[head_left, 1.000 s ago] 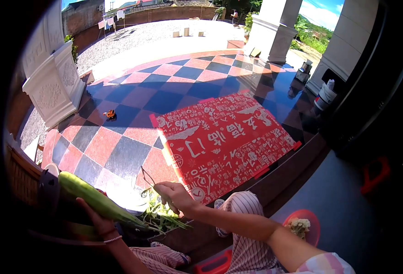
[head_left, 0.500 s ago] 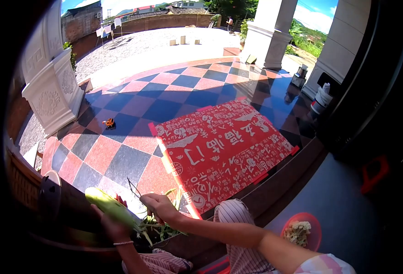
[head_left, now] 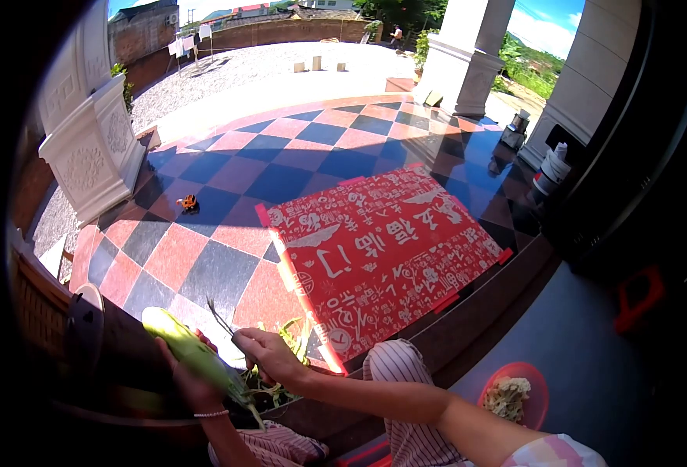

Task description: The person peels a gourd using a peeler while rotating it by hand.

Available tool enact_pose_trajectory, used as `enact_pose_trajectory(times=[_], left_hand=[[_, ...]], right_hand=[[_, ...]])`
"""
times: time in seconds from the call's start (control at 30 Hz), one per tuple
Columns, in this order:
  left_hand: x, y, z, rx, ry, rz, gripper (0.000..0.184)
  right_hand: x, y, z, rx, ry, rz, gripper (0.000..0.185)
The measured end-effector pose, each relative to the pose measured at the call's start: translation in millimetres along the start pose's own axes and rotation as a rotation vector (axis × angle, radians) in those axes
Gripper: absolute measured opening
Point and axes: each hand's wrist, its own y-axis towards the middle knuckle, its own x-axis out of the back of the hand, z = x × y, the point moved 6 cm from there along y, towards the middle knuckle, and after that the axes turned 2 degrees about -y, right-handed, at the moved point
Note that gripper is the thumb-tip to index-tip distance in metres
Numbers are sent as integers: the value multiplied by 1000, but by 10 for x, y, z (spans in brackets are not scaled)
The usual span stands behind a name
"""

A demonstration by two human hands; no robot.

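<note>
My left hand [head_left: 194,381] is wrapped round a long pale green gourd [head_left: 181,341], tilted with its whitish end up and to the left. My right hand [head_left: 269,356] grips the handle of a thin dark peeler [head_left: 219,316], whose slim two-armed head points up and left, just right of the gourd and apart from it. Below both hands lie green and yellowish peel strips [head_left: 300,338]; a long strip hangs by the gourd's lower end.
A red patterned doormat [head_left: 382,253] covers the checkered tiles ahead. To my right stands a red bowl [head_left: 536,397] of pale chopped pieces, with a red stool [head_left: 641,300] beyond it. A small orange toy [head_left: 189,203] sits on the tiles; a dark round container [head_left: 86,327] is at left.
My right hand and the peeler have shifted slightly left and down, the tool still beside the gourd. My left hand keeps its hold. The view has shifted a little.
</note>
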Motion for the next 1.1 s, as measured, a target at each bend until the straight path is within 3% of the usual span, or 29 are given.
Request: enact_pose_trajectory(times=[0.2, 0.3, 0.43, 0.53, 0.67, 0.83, 0.93, 1.03, 1.1], left_hand=[[-225, -103, 83, 52, 28, 21, 58], [-249, -112, 72, -114, 135, -113, 58], [-231, -66, 42, -112, 187, 23, 43], [-179, -28, 19, -105, 161, 3, 44], [-207, -33, 35, -23, 137, 128, 44], [-197, -60, -12, -117, 165, -68, 44], [-54, -43, -116, -280, 237, -179, 41], [-1, -49, -202, -234, 231, -127, 35], [75, -19, -291, -271, 230, -231, 38]], right_hand=[[7, 16, 109, 257, -288, -6, 35], [-21, -85, 207, 219, -380, -3, 31], [-101, -188, 213, 392, -527, 60, 28], [-156, -274, 289, 597, -721, 58, 28], [-160, -278, 297, 686, -821, 25, 31], [-184, -351, 190, 610, -894, 98, 33], [-180, -432, 154, 551, -868, 152, 33], [-169, -521, 95, 527, -857, 194, 33], [-143, -590, 36, 530, -878, 223, 34]])
